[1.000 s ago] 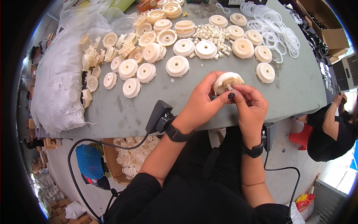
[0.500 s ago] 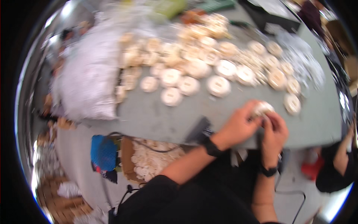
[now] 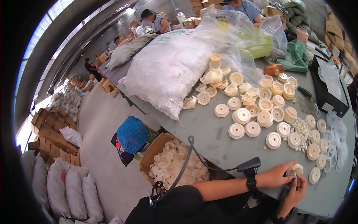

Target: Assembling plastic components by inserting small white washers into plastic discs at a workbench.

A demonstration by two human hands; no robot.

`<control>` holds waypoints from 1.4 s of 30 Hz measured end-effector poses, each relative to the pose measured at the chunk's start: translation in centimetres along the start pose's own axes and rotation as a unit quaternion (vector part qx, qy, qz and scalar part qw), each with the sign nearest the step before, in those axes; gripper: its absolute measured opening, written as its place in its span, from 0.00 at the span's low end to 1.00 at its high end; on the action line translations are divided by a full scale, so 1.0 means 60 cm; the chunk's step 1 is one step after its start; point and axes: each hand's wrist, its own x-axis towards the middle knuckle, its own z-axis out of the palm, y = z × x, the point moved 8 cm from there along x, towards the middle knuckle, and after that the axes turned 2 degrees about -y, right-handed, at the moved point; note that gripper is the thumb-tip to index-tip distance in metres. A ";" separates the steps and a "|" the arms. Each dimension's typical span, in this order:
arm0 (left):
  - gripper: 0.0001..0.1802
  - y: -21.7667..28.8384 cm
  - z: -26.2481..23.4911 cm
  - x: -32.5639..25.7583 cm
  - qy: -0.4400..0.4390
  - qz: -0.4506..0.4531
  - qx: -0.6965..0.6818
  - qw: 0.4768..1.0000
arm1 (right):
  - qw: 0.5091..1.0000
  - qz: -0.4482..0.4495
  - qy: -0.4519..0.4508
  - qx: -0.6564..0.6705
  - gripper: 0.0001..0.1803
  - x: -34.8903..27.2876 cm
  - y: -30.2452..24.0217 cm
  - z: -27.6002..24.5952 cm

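Near the table's front edge my left hand (image 3: 276, 175) is closed round a cream round plastic part (image 3: 295, 169). My right hand (image 3: 297, 191) comes up from below, its fingers pinched against the underside of that part; whatever they pinch is too small to name. Just right of my hands lies another cream disc (image 3: 314, 175). Beyond them spread several pale discs with raised centres (image 3: 273, 140), beside a heap of small off-white pieces (image 3: 300, 131). Coils of clear tubing (image 3: 336, 142) lie at the right.
A big white woven sack (image 3: 167, 71) fills the table's left part. Behind the discs are a mallet (image 3: 273, 69), a screwdriver (image 3: 305, 92) and a black box (image 3: 330, 87). Below the left edge stands a carton of pale parts (image 3: 149, 156) beside a blue-covered seat (image 3: 132, 134). Co-workers are farther back.
My view has swung left and up, bringing the hall and co-workers into sight; the table's things now appear farther right. Both hands still meet at the round part.
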 end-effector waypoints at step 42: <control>0.18 0.003 -0.005 0.006 -0.012 -0.025 -0.068 0.997 | 0.996 0.012 0.079 -0.037 0.13 -0.003 -0.041 0.020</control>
